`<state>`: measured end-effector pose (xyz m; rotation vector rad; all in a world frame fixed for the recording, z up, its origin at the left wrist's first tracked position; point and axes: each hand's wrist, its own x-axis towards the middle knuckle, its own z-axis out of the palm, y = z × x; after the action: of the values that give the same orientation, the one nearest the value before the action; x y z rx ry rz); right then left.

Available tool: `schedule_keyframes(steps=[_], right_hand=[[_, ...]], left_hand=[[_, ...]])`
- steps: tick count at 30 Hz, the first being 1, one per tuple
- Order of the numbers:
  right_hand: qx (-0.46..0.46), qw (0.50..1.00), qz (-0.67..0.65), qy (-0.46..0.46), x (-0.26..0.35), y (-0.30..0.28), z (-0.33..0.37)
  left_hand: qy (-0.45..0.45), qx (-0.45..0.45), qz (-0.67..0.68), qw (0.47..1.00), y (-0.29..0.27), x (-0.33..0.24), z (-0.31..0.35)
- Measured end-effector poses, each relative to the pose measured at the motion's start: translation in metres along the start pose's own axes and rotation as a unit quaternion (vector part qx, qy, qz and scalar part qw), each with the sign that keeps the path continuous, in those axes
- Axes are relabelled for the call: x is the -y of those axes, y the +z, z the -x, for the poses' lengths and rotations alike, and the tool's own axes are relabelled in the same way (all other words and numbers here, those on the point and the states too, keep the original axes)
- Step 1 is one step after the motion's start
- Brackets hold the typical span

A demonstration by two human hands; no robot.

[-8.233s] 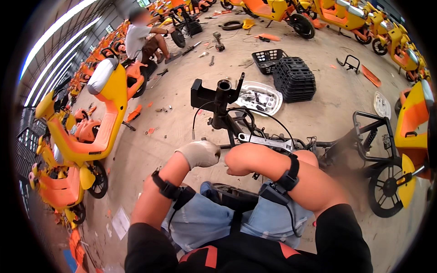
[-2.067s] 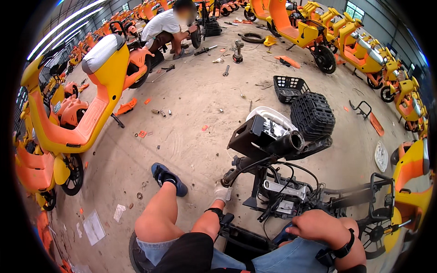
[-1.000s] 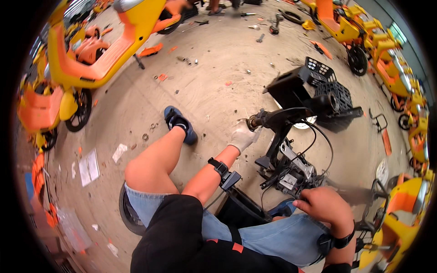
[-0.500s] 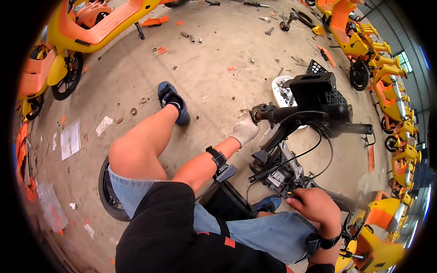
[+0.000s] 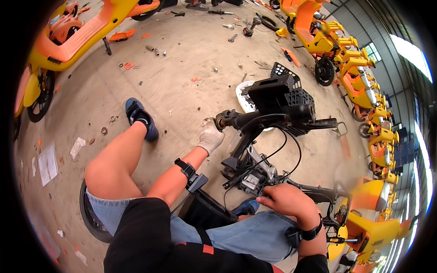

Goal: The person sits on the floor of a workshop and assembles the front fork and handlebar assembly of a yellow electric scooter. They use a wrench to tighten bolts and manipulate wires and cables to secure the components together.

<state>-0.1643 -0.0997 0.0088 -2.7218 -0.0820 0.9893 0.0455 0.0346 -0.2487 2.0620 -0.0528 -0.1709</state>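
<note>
A white glove covers my left hand (image 5: 210, 136), which is closed against the open end of a black steering tube (image 5: 234, 119). Whatever lies within its fingers is hidden. That tube belongs to a stripped scooter frame (image 5: 257, 136) lying in front of me, with loose black cables and a grey metal part (image 5: 251, 181) below. Bare and curled, my right hand (image 5: 287, 199) hovers by my right knee, close to the grey part. Its thumb presses toward the fingers, and I cannot make out whether something small is between them.
Behind the frame are a white tray of small parts (image 5: 246, 96) and a black crate (image 5: 298, 98). Yellow-orange scooters stand at left (image 5: 82, 45) and right (image 5: 353, 73). A wrench (image 5: 232, 38), metal rings (image 5: 104, 130) and a paper sheet (image 5: 48, 164) lie on the floor.
My view has swung to the right, so the whole scene sits further left. My left hand remains at the tube's end; my right hand stays curled by the knee.
</note>
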Motion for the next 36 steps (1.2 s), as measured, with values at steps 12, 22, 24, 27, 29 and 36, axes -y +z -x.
schedule_keyframes(steps=[12, 22, 24, 27, 29, 36], right_hand=[[-0.002, 1.0, 0.006, -0.023, -0.014, 0.003, 0.007], [-0.031, 0.998, -0.004, -0.046, -0.031, 0.01, 0.009], [-0.06, 0.997, 0.0, -0.05, -0.034, 0.013, 0.007], [-0.026, 0.999, 0.006, -0.038, -0.035, 0.013, 0.004], [-0.032, 0.997, -0.007, -0.066, -0.034, 0.011, 0.005], [-0.097, 0.989, -0.037, -0.105, -0.045, 0.026, -0.001]], left_hand=[[0.139, 0.057, 0.011, 0.989, -0.008, -0.052, 0.006], [0.14, 0.086, 0.013, 0.986, -0.031, -0.098, 0.024], [0.081, 0.119, 0.034, 0.989, -0.04, -0.106, 0.029], [0.021, 0.171, 0.102, 0.98, -0.031, -0.095, 0.02], [0.012, 0.17, 0.114, 0.979, -0.028, -0.077, 0.01], [-0.027, 0.281, 0.201, 0.938, -0.033, -0.093, 0.014]])
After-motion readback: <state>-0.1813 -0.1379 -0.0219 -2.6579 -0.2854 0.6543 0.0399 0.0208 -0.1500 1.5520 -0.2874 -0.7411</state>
